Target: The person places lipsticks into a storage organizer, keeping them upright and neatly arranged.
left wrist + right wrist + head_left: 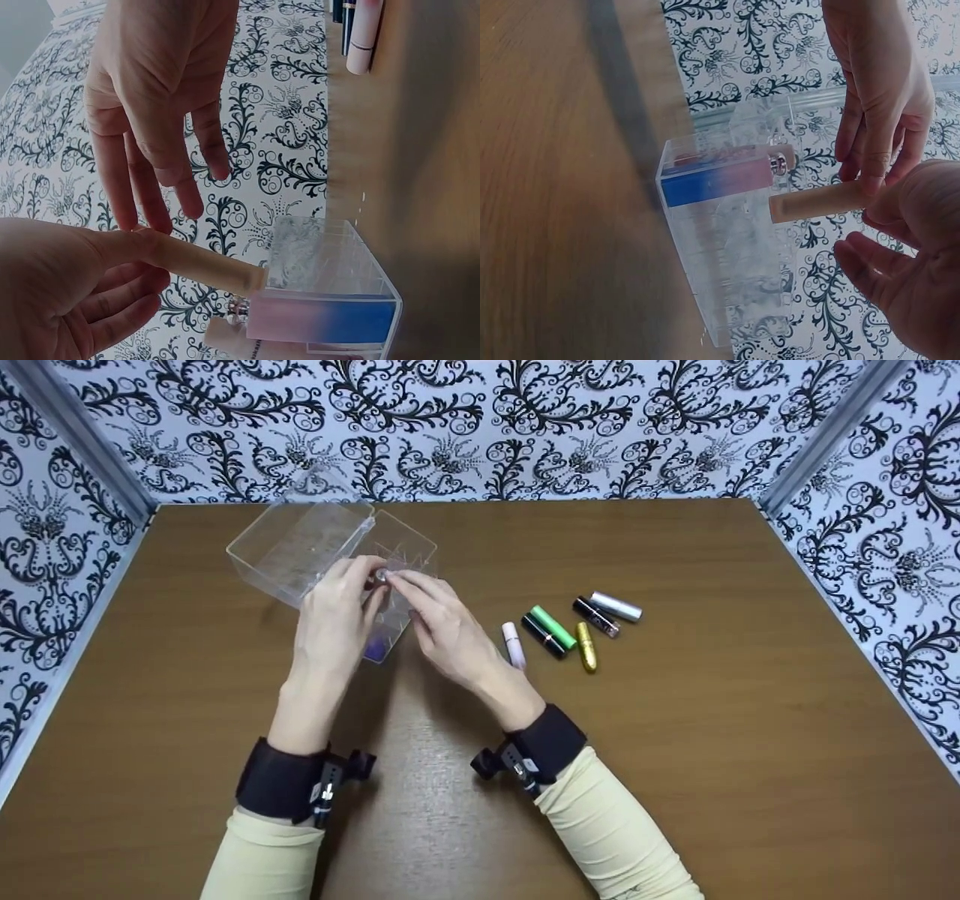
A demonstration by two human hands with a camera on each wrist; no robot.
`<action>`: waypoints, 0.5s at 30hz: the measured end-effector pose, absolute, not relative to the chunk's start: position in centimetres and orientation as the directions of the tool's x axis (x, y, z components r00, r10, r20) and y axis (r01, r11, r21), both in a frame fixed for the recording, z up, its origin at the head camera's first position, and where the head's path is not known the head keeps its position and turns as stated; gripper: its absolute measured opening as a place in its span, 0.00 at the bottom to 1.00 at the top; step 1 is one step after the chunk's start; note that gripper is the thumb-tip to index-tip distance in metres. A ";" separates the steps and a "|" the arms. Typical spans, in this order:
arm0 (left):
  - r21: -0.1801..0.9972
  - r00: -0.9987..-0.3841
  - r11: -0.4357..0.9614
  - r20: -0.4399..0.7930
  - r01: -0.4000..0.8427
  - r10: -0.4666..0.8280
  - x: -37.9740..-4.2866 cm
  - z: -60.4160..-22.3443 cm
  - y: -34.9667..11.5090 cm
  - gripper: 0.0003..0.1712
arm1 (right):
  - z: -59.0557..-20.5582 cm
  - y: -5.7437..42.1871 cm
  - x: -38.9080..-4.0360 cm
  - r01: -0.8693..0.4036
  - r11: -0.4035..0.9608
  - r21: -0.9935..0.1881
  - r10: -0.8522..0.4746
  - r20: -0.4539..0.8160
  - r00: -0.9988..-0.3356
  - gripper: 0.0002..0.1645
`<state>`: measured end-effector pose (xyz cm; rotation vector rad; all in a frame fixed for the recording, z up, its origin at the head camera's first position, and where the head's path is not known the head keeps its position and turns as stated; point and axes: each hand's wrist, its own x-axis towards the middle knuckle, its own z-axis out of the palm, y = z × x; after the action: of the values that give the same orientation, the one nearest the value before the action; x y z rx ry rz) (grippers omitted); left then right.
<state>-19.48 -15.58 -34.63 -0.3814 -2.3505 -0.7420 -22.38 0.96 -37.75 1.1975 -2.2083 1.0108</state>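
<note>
The beige tube (214,265) is being pinched by the left hand (334,619), its upper end being touched by the outstretched fingers of the right hand (454,641)! It's being held upright above the open clear box (694,262), at left, while six tubes (553,627) are being borne by the worktop (750,720) farther right.

The clear box (705,255) has a beige tube (814,202) above, a blue-and-pink tube (716,181) inside, black-scrolled white wall (562,435) behind and brown desk (712,780) beneath.
</note>
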 end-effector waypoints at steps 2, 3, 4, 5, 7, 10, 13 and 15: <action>0.413 -0.768 0.804 0.635 0.428 0.083 -19.5 -34.8 -15.6 0.11 | -37.8 1.0 -22.4 -0.841 0.370 -0.394 -0.548 0.639 -0.540 0.29; 0.412 -0.773 0.808 0.630 0.421 0.081 -19.5 -34.9 -15.7 0.11 | -37.8 1.0 -22.3 -0.840 0.374 -0.393 -0.556 0.630 -0.542 0.29; 0.407 -0.778 0.817 0.623 0.408 0.078 -19.5 -34.9 -15.7 0.11 | -37.9 1.0 -22.3 -0.839 0.377 -0.391 -0.563 0.623 -0.543 0.29; 0.403 -0.783 0.826 0.617 0.395 0.073 -19.6 -35.0 -15.7 0.10 | -37.9 1.0 -22.3 -0.840 0.378 -0.389 -0.570 0.618 -0.542 0.29; 0.386 -0.789 0.846 0.611 0.368 0.065 -19.6 -35.1 -15.7 0.10 | -38.1 1.0 -22.4 -0.844 0.375 -0.383 -0.580 0.614 -0.536 0.29; 0.357 -0.796 0.871 0.602 0.338 0.062 -19.7 -35.3 -15.7 0.09 | -38.5 0.9 -22.5 -0.852 0.367 -0.373 -0.593 0.612 -0.523 0.29; 0.340 -0.798 0.881 0.598 0.331 0.069 -19.9 -35.4 -15.8 0.08 | -38.8 0.9 -22.6 -0.856 0.368 -0.364 -0.608 0.602 -0.517 0.30; 0.333 -0.804 0.885 0.590 0.325 0.073 -19.9 -35.5 -15.8 0.07 | -39.0 0.9 -22.6 -0.857 0.372 -0.358 -0.622 0.590 -0.516 0.30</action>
<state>-19.91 -15.77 -35.54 -0.2865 -2.4632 -0.5708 -22.60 0.93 -38.99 1.2914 -2.2815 0.9149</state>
